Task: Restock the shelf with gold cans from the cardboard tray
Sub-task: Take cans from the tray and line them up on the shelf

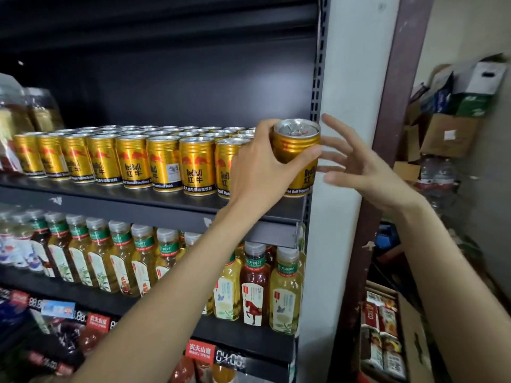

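Observation:
My left hand [262, 167] grips a gold can [297, 146] at the right end of the dark shelf [166, 200], its base at the shelf's front edge. Rows of gold cans [132, 158] fill the shelf to the left, several deep. My right hand [359, 164] hovers just right of the held can with fingers spread, holding nothing. The cardboard tray is not in view.
A white pillar [348, 106] and a slotted shelf upright [316, 78] stand right of the can. Tea bottles [166, 261] line the shelf below. Cardboard boxes [448, 134] are piled at the right, and an open carton of packets [387, 335] sits on the floor.

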